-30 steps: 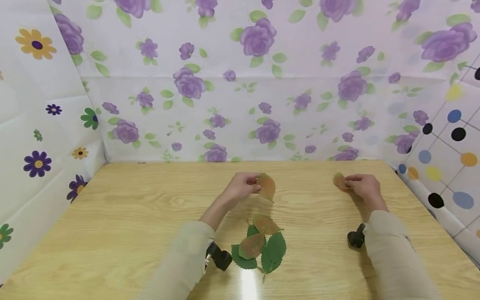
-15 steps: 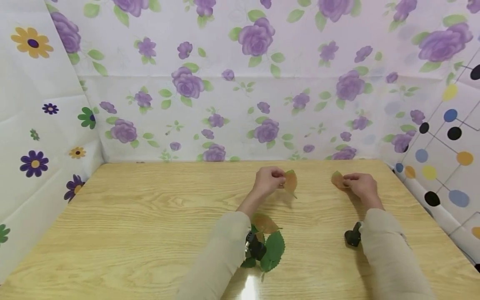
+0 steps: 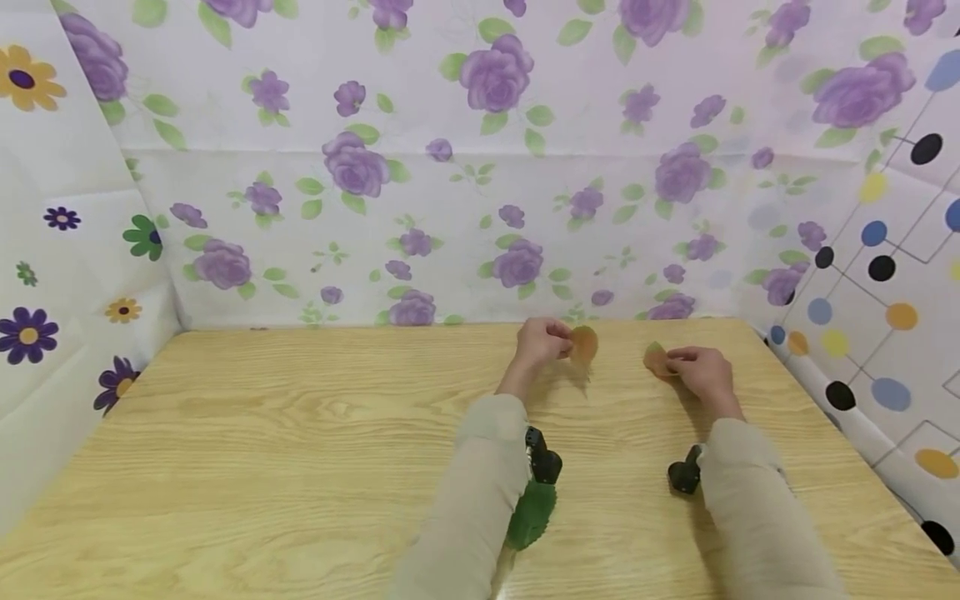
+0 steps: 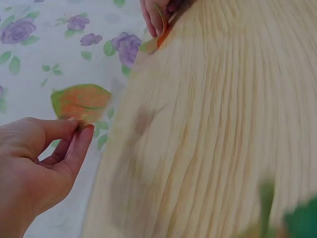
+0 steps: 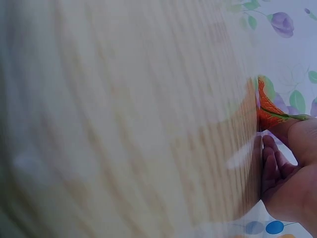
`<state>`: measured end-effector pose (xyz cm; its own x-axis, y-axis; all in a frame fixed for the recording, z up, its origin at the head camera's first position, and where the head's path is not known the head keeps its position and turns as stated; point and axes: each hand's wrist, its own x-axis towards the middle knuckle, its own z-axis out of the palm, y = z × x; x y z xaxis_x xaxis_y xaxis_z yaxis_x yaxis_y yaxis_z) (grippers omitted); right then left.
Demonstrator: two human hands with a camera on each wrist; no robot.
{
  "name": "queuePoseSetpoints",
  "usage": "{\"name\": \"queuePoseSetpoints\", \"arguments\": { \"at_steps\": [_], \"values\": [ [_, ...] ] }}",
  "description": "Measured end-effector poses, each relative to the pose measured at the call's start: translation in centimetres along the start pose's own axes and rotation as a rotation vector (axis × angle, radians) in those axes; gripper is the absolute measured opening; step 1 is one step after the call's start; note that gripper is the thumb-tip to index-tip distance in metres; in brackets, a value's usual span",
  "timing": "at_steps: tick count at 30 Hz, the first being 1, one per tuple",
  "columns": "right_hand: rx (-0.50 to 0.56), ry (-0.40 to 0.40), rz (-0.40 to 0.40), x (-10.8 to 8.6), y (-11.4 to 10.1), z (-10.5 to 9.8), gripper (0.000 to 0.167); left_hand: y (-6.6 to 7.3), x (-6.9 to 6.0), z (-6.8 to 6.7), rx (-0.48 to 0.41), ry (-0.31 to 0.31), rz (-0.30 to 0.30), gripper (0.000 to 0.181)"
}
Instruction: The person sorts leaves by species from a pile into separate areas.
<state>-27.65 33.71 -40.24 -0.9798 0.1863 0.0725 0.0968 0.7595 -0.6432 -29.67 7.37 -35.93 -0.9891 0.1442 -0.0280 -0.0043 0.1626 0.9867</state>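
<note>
Near the table's back edge, my left hand (image 3: 538,346) pinches an orange leaf with green edges (image 3: 584,344). The left wrist view shows that leaf (image 4: 81,104) held between thumb and fingertips, raised off the wood. To the right, my right hand (image 3: 707,371) holds a second orange-green leaf (image 3: 656,361) low at the tabletop; in the right wrist view this leaf (image 5: 270,111) looks bent, with its green vein showing. A dark green toothed leaf (image 3: 532,515) lies under my left forearm, which hides the other leaves of that pile.
The wood-grain table (image 3: 300,450) ends at a white sheet with purple roses (image 3: 420,242). Patterned sheets also hang at the left and right sides. Black wrist cameras (image 3: 546,458) jut inward from both sleeves.
My left hand has carried its leaf right and toward the back edge, closer to my right hand. The left forearm now covers most of the leaf pile. The head view has shifted slightly right.
</note>
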Motion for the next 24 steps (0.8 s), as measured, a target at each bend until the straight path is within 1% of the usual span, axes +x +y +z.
{"name": "queuePoseSetpoints", "arguments": {
  "at_steps": [3,8,11,14,17,20,22,24],
  "values": [
    [0.002,-0.006,0.008,0.0,0.0,0.3,0.032,0.1,-0.1,1.0,-0.029,-0.013,-0.04,0.013],
    [0.013,-0.014,0.037,-0.3,-0.3,0.9,0.033,-0.3,0.2,2.8,-0.064,0.002,-0.047,0.016],
    [0.01,-0.009,0.044,-0.3,-0.4,1.2,0.034,-0.5,0.3,3.6,-0.056,0.006,-0.051,0.017],
    [0.005,0.008,0.052,-0.2,-0.4,1.3,0.034,-0.6,0.3,4.4,-0.024,0.01,-0.07,0.018],
    [0.0,0.024,0.058,-0.1,-0.4,1.2,0.034,-0.8,0.3,5.2,0.015,0.022,-0.088,0.023],
    [-0.003,0.029,0.067,0.0,-0.3,1.0,0.033,-0.8,0.4,6.0,0.024,0.026,-0.097,0.03],
    [-0.005,0.035,0.07,0.0,-0.4,0.8,0.033,-0.8,0.5,6.4,0.022,0.02,-0.096,0.033],
    [-0.008,0.039,0.069,0.1,-0.3,0.6,0.032,-0.9,0.6,6.6,0.041,0.01,-0.096,0.035]
  ]
}}
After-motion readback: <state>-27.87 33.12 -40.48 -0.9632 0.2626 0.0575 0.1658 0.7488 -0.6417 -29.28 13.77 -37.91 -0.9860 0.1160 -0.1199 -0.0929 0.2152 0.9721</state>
